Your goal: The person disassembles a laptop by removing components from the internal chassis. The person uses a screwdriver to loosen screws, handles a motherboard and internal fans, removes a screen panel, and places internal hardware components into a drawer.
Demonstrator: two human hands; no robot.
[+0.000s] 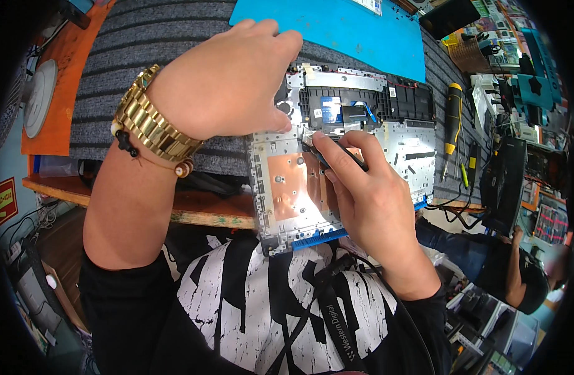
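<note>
A stripped laptop chassis (277, 153) lies inside up on the bench edge, tilted slightly toward me, with a shiny copper-coloured sheet (290, 197) on its near left part. My left hand (234, 78) reaches over its far left corner. The thumb presses on the metal while the bent fingers close at the edge; their tips are partly hidden. My right hand (362, 181) pinches a slim dark hand tool (356, 157), whose exact kind I cannot make out. Its tip meets the metal frame near the chassis middle, beside a black plastic panel with a blue cable.
A blue work mat (343, 31) lies beyond the chassis on a grey striped cloth (143, 37). To the right are a yellow-and-black screwdriver (453, 119), a thin yellow-green tool (464, 175) and black cables. Another person (518, 275) is at the far right. A white round stand (42, 97) stands left.
</note>
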